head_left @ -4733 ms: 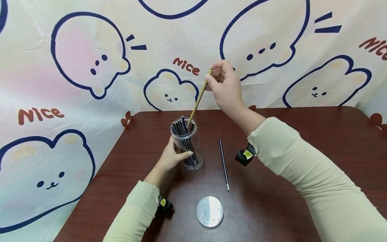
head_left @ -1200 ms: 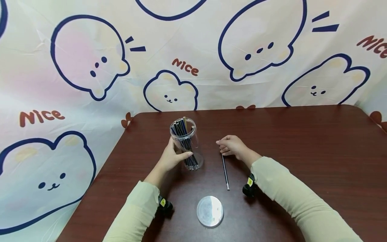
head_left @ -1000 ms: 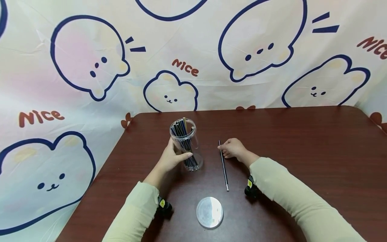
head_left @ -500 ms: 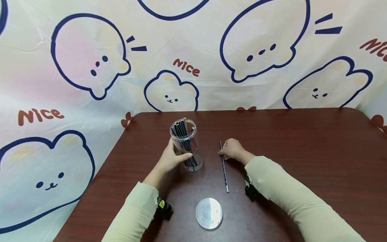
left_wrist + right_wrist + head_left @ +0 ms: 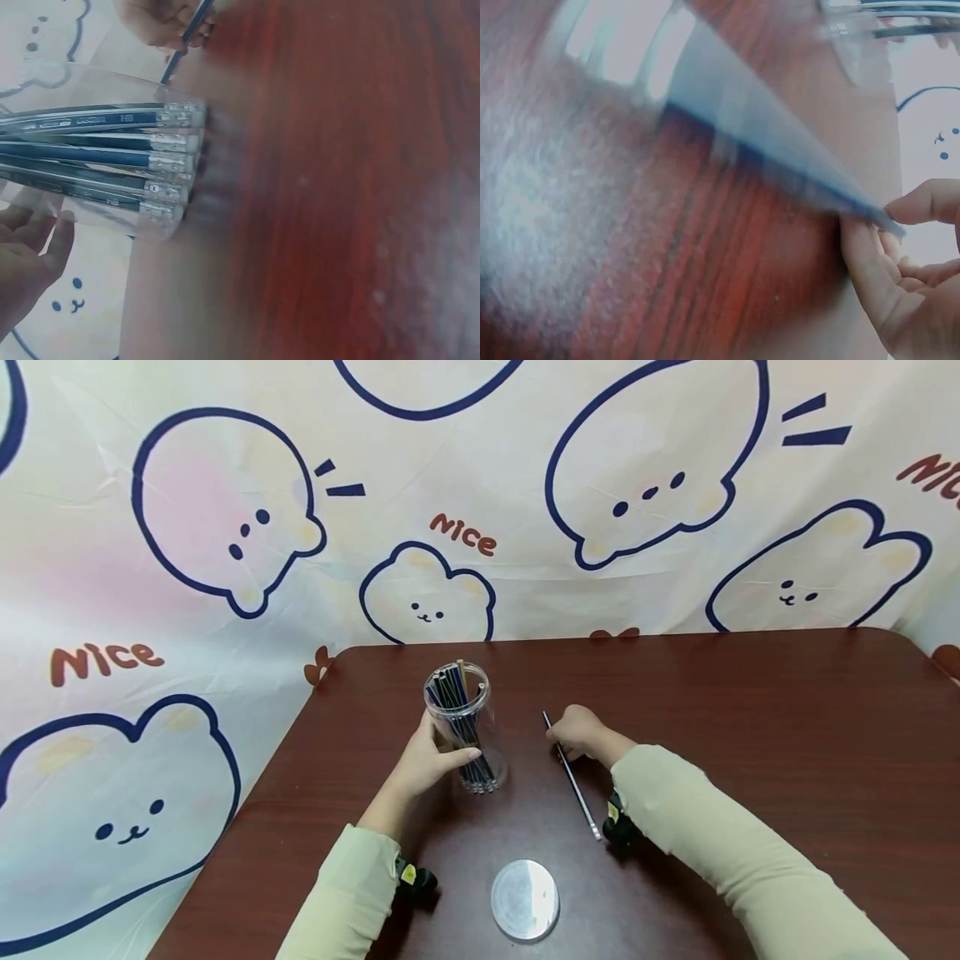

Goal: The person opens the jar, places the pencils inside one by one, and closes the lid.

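Note:
My left hand (image 5: 426, 763) grips a clear plastic jar (image 5: 490, 731) around its side, thumb across the front. Several dark pencils (image 5: 453, 692) and one yellowish one lean in the jar, their metal-banded eraser ends at the bottom. To the right of the jar, my right hand (image 5: 583, 732) pinches a dark pencil (image 5: 577, 793) near its far end. That pencil slants, its eraser end pointing toward me. In the right wrist view the same pencil (image 5: 780, 146) is blurred between thumb and fingers. Whether its eraser end touches the table cannot be told.
A round, clear lid (image 5: 525, 900) lies on the dark reddish-brown table (image 5: 750, 735), nearer me than the jar. Behind the table hangs a pale cloth (image 5: 510, 460) printed with cartoon bears. Small black cameras (image 5: 417, 878) are strapped to both wrists.
Earlier my right hand held the yellowish pencil over the jar; that pencil is now inside. The hand came down to the dark pencil, whose eraser end has swung right. My left hand stays on the jar.

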Available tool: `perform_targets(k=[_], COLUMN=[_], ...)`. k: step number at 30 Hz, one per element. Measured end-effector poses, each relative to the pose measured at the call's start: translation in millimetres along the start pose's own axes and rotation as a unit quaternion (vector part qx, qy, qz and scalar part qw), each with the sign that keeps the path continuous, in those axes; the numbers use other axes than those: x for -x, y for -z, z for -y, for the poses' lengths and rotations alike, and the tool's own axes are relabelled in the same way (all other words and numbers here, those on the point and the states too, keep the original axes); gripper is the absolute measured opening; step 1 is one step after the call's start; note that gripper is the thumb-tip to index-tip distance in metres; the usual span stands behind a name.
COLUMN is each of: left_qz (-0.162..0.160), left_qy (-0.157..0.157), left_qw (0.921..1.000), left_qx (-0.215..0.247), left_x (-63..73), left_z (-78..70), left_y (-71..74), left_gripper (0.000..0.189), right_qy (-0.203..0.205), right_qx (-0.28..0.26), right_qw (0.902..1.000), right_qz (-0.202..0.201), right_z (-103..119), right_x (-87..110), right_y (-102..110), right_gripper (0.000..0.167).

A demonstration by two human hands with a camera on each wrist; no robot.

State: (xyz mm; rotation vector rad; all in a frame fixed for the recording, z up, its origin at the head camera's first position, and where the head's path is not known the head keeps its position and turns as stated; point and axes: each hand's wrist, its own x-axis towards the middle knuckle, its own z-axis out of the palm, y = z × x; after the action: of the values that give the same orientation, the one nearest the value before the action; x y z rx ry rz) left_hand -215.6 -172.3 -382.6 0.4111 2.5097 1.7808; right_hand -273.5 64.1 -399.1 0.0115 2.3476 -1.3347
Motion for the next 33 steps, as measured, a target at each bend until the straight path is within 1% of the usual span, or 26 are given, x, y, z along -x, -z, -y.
perform_targets(k=[2,4,6,8,12,13,15,17,19,24,29,33], left_qz=[-0.005,-0.006,-0.005,-0.005,-0.006,-0.006,-0.003,-0.001,0.001,0.001,0.003,0.002], left_qy=[-0.007,-0.011,-0.009,0.002,0.012,0.015,0.016,0.020,0.021,0.017,0.016,0.013], left_qw=[1.0000,0.9999,0.9999,1.0000,0.9999,0.9999,0.9998,0.9997,0.9997,0.9998,0.9998,0.9999], left_qx=[0.004,0.007,0.006,0.001,-0.002,0.001,0.009,0.014,0.016,0.008,0.007,0.009], left_x=[0.0,0.1,-0.2,-0.8,-3.4,-3.9,-4.2,-3.2,-0.6,6.4,9.2,10.6], left_z=[2.1,2.2,1.2,-0.4,-1.5,-1.7,-3.0,-6.9,-13.4,-27.2,-29.7,-28.8], left_y=[-0.7,-1.2,-1.7,-2.1,-2.7,-2.8,-2.9,-2.9,-3.2,-4.0,-3.8,-3.4], left_gripper=[0.084,0.084,0.085,0.087,0.090,0.090,0.089,0.088,0.087,0.083,0.082,0.082], right_qy=[0.000,0.005,0.015,0.027,0.052,0.058,0.064,0.074,0.083,0.121,0.145,0.158], right_qx=[-0.035,-0.070,-0.105,-0.133,-0.170,-0.177,-0.192,-0.207,-0.221,-0.241,-0.270,-0.310], right_qw=[0.9993,0.9971,0.9936,0.9897,0.9826,0.9811,0.9780,0.9748,0.9713,0.9629,0.9516,0.9370], right_qz=[0.015,0.028,0.039,0.045,0.053,0.053,0.048,0.038,0.026,-0.005,-0.024,-0.036], right_z=[-2.3,-5.3,-7.8,-9.5,-9.0,-8.2,-5.1,-0.7,5.0,22.5,37.8,48.0], right_x=[0.5,1.2,2.9,5.2,9.3,10.2,12.4,15.1,19.2,31.8,42.8,50.4], right_y=[2.5,5.0,8.4,12.8,25.8,29.5,36.2,41.7,46.7,55.6,61.7,65.4], right_gripper=[0.007,0.007,0.015,0.028,0.053,0.057,0.061,0.062,0.058,0.053,0.052,0.047])
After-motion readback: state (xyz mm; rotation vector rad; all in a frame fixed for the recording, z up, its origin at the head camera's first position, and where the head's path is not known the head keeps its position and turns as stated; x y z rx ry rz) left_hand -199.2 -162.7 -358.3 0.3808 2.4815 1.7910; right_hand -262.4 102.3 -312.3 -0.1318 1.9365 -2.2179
